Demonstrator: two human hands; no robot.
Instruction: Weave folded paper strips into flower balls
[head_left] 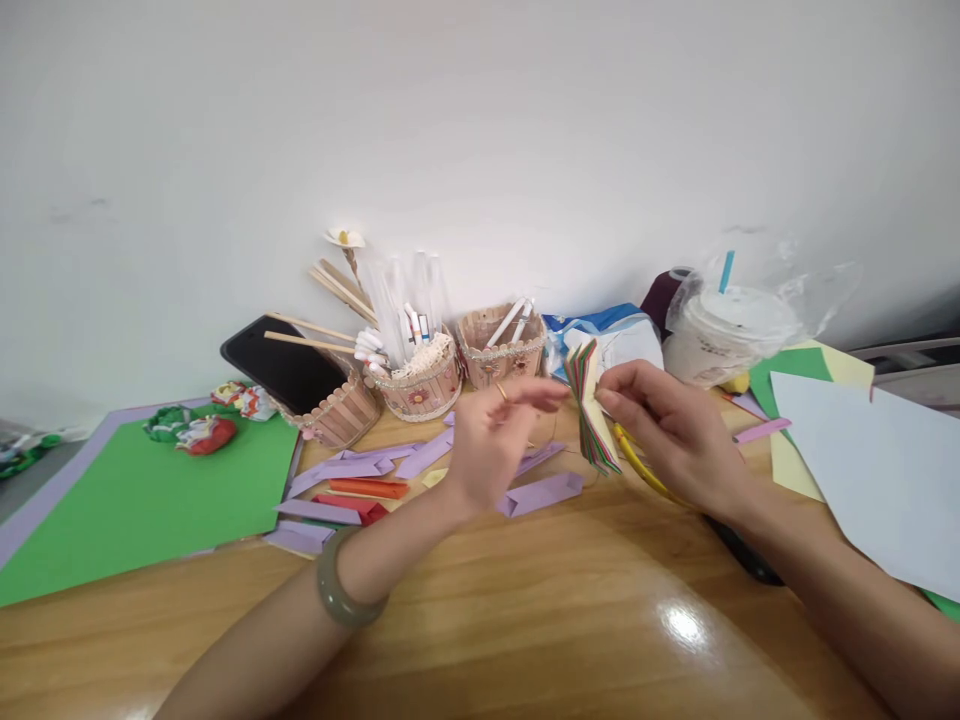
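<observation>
A small stack of folded multicoloured paper [592,408] stands upright over the middle of the table. My right hand [670,425] pinches its right side between thumb and fingers. On the left, my left hand [501,432] has its fingers stretched toward the stack, the fingertips close to its left face; whether they touch it I cannot tell. A yellow curved handle [645,466] shows under my right hand, partly hidden by it. Folded purple paper strips [541,494] lie on the table below my left hand.
Green sheets [172,490] with paper ornaments lie left. Behind stand wooden-stick baskets [420,392] holding pens and a phone [281,360]. A lidded cup [724,335] with a blue straw stands back right, near white paper [885,470]. Red and orange strips [367,488] lie on the wooden table [480,620].
</observation>
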